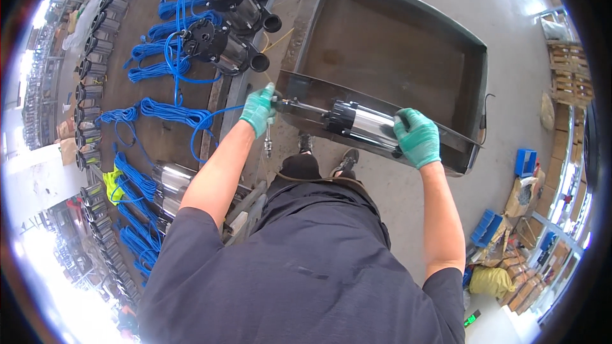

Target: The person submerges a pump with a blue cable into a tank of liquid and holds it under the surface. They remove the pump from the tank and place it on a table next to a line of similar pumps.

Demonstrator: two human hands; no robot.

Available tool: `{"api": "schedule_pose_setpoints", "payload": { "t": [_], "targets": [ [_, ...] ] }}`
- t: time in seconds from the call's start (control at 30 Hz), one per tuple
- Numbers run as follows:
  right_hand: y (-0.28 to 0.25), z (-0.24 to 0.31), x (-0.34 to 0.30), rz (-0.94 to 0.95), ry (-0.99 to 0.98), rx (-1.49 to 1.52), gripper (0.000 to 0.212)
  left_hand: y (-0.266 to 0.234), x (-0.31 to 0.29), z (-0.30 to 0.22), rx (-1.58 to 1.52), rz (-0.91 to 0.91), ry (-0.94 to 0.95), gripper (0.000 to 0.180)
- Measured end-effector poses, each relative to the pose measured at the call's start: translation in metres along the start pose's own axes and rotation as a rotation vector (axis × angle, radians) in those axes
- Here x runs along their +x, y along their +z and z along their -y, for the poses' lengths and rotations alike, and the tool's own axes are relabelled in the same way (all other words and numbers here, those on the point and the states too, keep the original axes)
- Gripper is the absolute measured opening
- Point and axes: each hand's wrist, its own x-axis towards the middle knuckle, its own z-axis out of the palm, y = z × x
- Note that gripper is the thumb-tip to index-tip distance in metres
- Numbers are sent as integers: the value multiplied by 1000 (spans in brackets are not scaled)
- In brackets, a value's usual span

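Observation:
My right hand, in a green glove, closes around the right end of a shiny steel motor cylinder with a black ribbed cap. The cylinder lies along the near edge of a large metal tray. A thin metal rod runs from its black cap to my left hand. That hand, also gloved, has its fingers closed around the rod's left end; the exact grip is partly hidden. A blue cable reaches the left hand from the left. Just below the hand hangs a knobbly metal fitting.
The deep metal tray stands ahead of me. At left, a brown bench carries coiled blue cables, upright steel pumps with black tops, and a steel cylinder near my left arm. Blue bins and cartons are at right.

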Motion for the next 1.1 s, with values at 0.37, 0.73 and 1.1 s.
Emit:
{"api": "schedule_pose_setpoints", "payload": {
  "t": [0.37, 0.73, 1.1],
  "targets": [
    [5, 5, 5, -66, 32, 7, 12, 4, -1, -7, 118, 153, -14, 34],
    [8, 8, 6, -85, 79, 3, 12, 14, -2, -8, 235, 151, -27, 34],
    [8, 8, 7, -86, 78, 7, 14, 14, 1, -7, 230, 126, -19, 31]
  ]
}}
